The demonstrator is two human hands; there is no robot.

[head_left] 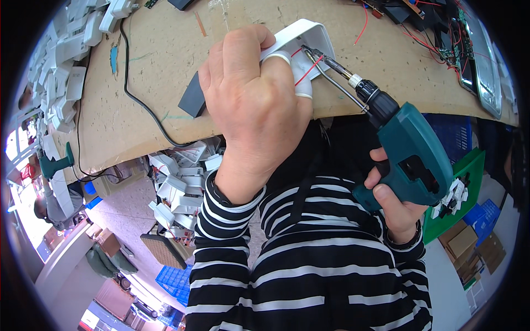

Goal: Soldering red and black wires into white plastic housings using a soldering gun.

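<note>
My left hand point(251, 94), with white finger cots on some fingers, grips a white plastic housing point(309, 30) above the bench edge. The housing is tilted, with its hollow side facing right. A thin red wire point(310, 70) runs out of it near the fingertips. My right hand point(395, 209) is wrapped around the handle of a green soldering gun point(417, 149). Its dark tip and the thin metal tube beside it point up and left into the housing. Whether the tip touches anything inside cannot be made out.
A dark grey block point(193, 96) lies behind my left hand, and a black cable point(130, 88) crosses the bench. White housings point(66, 49) pile up at far left. Circuit boards point(450, 55) with red wires sit at far right. A green crate point(476, 168) stands below the bench.
</note>
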